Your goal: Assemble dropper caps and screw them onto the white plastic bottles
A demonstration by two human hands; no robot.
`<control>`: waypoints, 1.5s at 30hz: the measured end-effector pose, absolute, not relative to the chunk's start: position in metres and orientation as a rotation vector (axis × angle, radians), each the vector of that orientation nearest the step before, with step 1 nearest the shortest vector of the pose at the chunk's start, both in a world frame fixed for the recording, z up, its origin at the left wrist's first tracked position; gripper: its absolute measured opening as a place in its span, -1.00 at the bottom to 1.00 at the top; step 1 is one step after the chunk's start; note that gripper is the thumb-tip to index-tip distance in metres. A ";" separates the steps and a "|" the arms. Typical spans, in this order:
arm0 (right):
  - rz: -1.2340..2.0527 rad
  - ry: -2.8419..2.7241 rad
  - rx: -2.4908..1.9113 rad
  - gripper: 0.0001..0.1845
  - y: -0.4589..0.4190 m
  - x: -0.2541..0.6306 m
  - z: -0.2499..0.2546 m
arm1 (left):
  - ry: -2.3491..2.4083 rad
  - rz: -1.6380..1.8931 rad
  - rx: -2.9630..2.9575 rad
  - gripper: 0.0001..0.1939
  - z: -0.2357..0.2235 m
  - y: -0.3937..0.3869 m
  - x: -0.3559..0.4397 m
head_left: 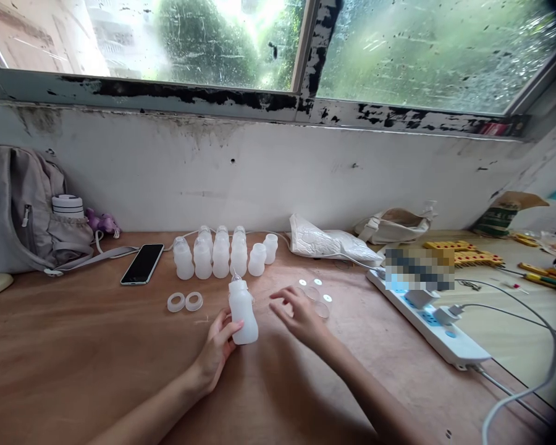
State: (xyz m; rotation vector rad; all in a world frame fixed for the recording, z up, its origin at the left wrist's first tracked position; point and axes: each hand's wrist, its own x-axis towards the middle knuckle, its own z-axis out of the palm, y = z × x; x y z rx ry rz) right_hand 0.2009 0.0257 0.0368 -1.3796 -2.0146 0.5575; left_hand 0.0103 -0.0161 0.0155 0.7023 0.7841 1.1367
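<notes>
My left hand [217, 349] is wrapped round a frosted white baby bottle [244, 315], which stands nearly upright with a clear nipple [236, 277] on its top. To the right of the bottle, my right hand [299, 312] hovers with its fingers apart and holds nothing. Just beyond those fingers lie several small white discs [328, 298] and clear round lids [321, 310]. Two white screw rings [194, 301] rest left of the held bottle. Behind it stand rows of similar bottles [202, 258]; the two rightmost bottles [257, 259] have open tops.
A phone [142, 264] lies left of the bottles, near a grey backpack [23, 210]. At the back are a white plastic package [328, 241] and a beige bag [393, 225]. On the right, a power strip [463, 346] with plugs and trailing cables crosses the table.
</notes>
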 end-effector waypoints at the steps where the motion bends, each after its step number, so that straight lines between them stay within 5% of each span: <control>1: 0.372 -2.029 -1.488 -0.79 0.030 0.212 0.040 | 0.802 1.147 0.707 -0.65 0.015 -0.016 0.009; 5: 0.069 -1.967 -1.940 -0.80 0.045 0.258 0.051 | 0.848 1.187 0.723 -0.73 0.019 -0.016 0.006; 9: 0.266 -1.967 -2.097 -0.81 0.050 0.283 0.050 | 0.867 1.206 0.770 -0.69 0.024 -0.014 0.003; 15: 0.786 -1.793 -1.631 -0.73 0.048 0.263 0.058 | 0.981 1.298 0.934 -0.68 0.018 0.001 -0.009; 23: 1.062 -1.447 -1.161 -0.63 0.040 0.212 0.041 | 1.001 1.287 1.026 -0.75 0.007 0.009 -0.023; 45: 0.905 -1.630 -1.168 -0.70 0.016 0.181 0.002 | 1.044 1.211 1.143 -0.77 0.003 0.005 -0.019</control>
